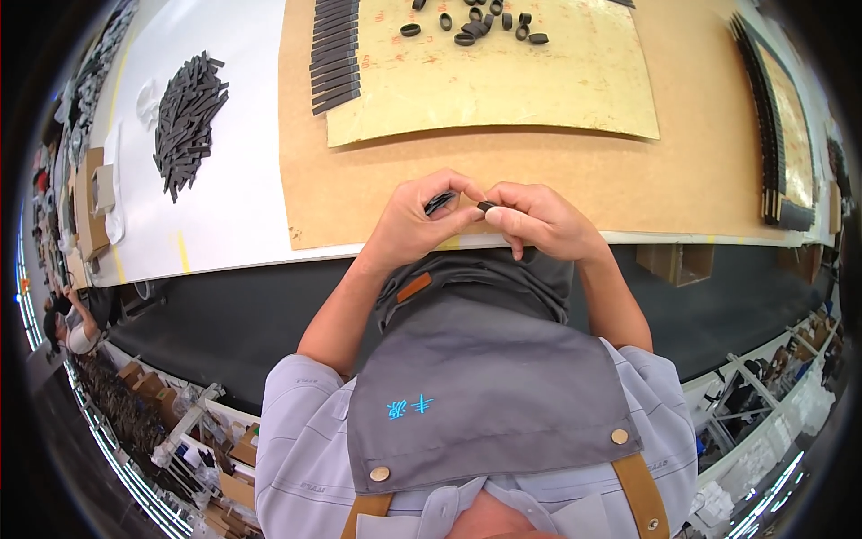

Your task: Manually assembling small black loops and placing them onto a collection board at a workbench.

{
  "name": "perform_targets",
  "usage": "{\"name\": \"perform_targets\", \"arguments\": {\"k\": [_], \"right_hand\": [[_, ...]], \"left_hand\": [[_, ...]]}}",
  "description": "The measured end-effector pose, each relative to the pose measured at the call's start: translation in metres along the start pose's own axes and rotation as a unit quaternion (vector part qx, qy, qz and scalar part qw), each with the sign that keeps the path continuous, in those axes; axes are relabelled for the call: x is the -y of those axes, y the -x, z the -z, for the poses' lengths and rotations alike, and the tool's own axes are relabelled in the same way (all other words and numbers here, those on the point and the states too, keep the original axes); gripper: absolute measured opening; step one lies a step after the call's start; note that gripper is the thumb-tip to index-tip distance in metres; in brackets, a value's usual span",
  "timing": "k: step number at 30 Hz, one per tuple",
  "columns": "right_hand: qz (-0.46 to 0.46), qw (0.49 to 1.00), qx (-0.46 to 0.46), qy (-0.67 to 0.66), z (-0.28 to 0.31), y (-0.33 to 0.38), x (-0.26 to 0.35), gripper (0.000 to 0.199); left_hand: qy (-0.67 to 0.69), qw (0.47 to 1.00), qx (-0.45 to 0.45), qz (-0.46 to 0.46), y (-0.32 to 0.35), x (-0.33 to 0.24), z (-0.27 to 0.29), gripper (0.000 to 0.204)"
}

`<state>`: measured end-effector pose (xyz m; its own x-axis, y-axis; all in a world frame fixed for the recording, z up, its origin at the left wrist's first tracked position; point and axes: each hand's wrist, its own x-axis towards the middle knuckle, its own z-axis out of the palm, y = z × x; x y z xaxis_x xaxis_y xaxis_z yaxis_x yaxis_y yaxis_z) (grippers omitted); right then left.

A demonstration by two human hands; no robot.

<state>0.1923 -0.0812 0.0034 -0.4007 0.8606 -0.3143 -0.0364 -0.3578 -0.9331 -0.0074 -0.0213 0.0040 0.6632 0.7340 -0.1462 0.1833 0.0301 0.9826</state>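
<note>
My left hand [415,216] and my right hand [537,218] meet near the table's front edge. Between their fingertips is a small black strip [486,206], pinched by both; it looks bent, though fingers hide much of it. A few more dark strips [438,203] show inside the curl of my left hand. Beyond my hands lies a yellow board [503,99] with several black loops [464,39] scattered on it. Along the board's left edge runs a row of flat black strips [336,67], laid side by side.
A heap of loose black strips [189,121] lies on the white tabletop [238,193] at left. A cardboard box [91,202] stands at the far left. Another board edged with black strips [786,126] lies at right. Brown sheeting [395,171] covers the middle. Someone else [76,323] is at far left.
</note>
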Motion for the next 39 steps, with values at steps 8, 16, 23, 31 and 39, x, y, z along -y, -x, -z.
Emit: {"name": "perform_targets", "arguments": {"k": [8, 16, 23, 31, 39], "right_hand": [[0.012, 0.998, -0.065, 0.018, -0.008, -0.001, 0.006, 0.028], [0.005, 0.996, -0.091, 0.007, -0.015, -0.004, 0.004, 0.018], [0.042, 0.992, -0.114, 0.022, -0.018, -0.003, -0.008, 0.016], [0.104, 0.98, -0.147, -0.088, -0.02, 0.001, -0.015, 0.02], [0.048, 0.981, -0.119, -0.143, -0.004, 0.0, -0.002, 0.015]], "left_hand": [[-0.001, 0.999, 0.036, 0.002, -0.005, -0.004, 0.005, 0.012], [0.042, 0.999, 0.011, -0.001, -0.004, 0.003, 0.003, 0.012], [-0.013, 0.998, 0.024, -0.05, -0.001, 0.005, -0.002, 0.015], [0.016, 0.999, -0.03, -0.017, 0.001, 0.009, -0.002, 0.018], [0.046, 0.998, -0.033, -0.002, -0.007, 0.011, 0.001, 0.018]]}}
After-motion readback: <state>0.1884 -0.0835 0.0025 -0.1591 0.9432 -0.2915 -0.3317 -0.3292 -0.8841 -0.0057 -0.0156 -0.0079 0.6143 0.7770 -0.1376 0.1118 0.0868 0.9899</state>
